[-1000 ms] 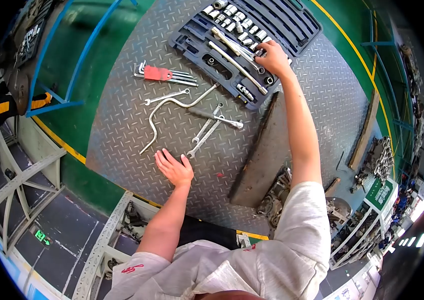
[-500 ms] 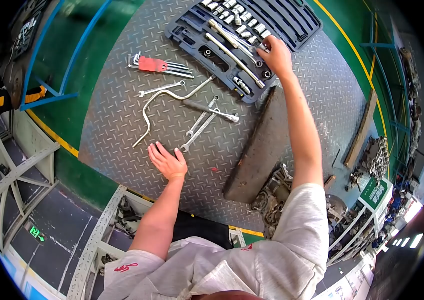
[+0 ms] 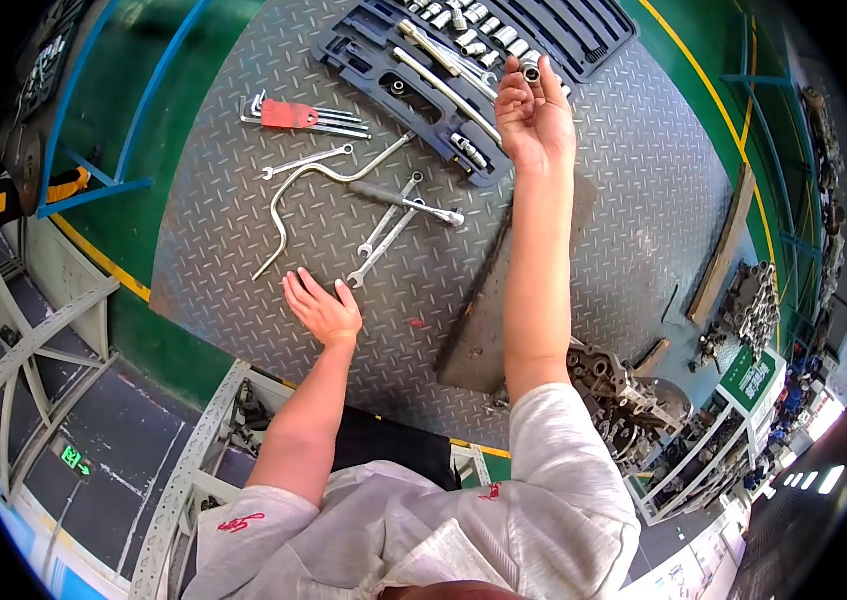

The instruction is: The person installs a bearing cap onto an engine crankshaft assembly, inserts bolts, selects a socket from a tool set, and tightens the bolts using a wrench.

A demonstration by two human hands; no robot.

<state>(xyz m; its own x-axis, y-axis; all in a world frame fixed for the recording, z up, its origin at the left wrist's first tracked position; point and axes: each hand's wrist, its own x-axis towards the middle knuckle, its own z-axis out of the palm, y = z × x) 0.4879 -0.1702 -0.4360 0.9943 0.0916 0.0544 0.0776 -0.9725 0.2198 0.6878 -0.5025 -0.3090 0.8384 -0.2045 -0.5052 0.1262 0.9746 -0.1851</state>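
Over the right side of the tool case (image 3: 344, 62), my right hand (image 3: 538, 120) is turned palm up and pinches a socket (image 3: 532, 73) between its fingertips. Rows of sockets (image 3: 474, 46) and long bars fill the case. My left hand (image 3: 328, 310) is open, fingers spread, low over the metal plate table and holding nothing. Beyond its fingers lie two combination wrenches (image 3: 389, 232), crossed by a ratchet handle (image 3: 404, 203), and a bent speed brace (image 3: 279, 215). Another combination wrench (image 3: 309, 162) and a red holder of hex keys (image 3: 292, 115) lie further up.
A dark wooden block (image 3: 484, 335) lies under my right forearm. Greasy metal engine parts (image 3: 634, 395) sit on the table's right. A wooden strip (image 3: 724, 245) lies near the right edge. Blue frames (image 3: 149, 100) stand on the green floor at left.
My right hand has lifted a socket from the case and turned palm up. My left hand stays open over the table. The view has shifted slightly.
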